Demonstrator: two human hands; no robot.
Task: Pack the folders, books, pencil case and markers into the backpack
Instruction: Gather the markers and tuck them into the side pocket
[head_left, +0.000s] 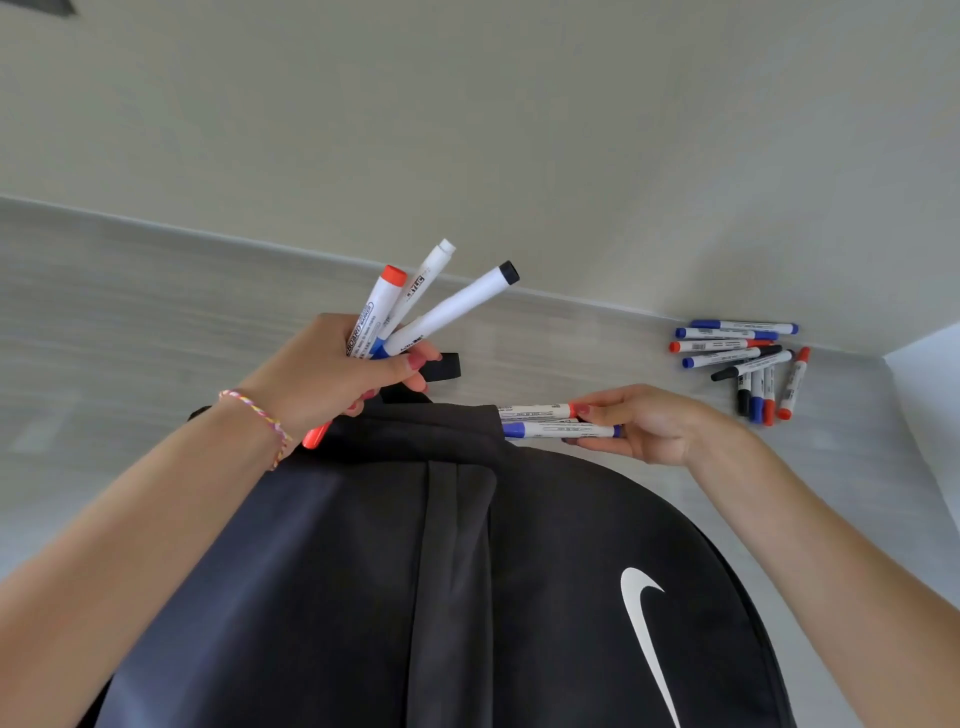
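Note:
A black backpack (395, 561) with a white swoosh logo fills the lower middle of the view. My left hand (332, 374) is above its top edge, shut on a fanned bunch of white markers (415, 306) with red, white and black ends. To the right, my right hand (649, 421) pinches two thin markers (550, 421), one red-capped and one blue-capped, lying level at the backpack's top right edge. A loose pile of several more markers (748, 364) lies on the table at the right. No folders, books or pencil case are in sight.
The pale wood-grain table (130, 312) meets a plain cream wall (467, 130) just behind the backpack. A black strap loop (441, 366) sticks up beside my left thumb. A white surface edge (930, 395) shows at the far right.

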